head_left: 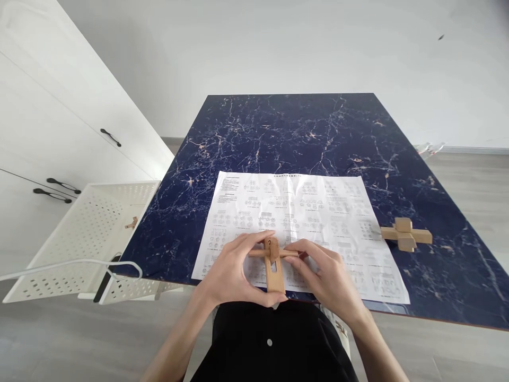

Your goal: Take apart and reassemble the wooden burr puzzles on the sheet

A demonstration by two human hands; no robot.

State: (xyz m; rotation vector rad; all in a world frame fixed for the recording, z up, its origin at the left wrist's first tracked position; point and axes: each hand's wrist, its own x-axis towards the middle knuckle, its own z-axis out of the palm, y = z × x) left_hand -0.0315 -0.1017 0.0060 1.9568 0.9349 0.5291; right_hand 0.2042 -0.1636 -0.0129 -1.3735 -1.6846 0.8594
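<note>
I hold a wooden cross-shaped puzzle (273,263) over the near edge of the table, above a printed instruction sheet (302,223). My left hand (233,273) grips its left side, thumb under the upright piece and fingers curled on top. My right hand (324,276) pinches the thin horizontal bar from the right. A second, assembled wooden cross puzzle (405,234) lies on the table to the right of the sheet, away from both hands.
The dark blue marbled table (294,132) stretches ahead to a white wall. At the left stands a white perforated basket (87,233) with a small wooden piece (131,223) inside, next to white cabinets (47,122) with black handles.
</note>
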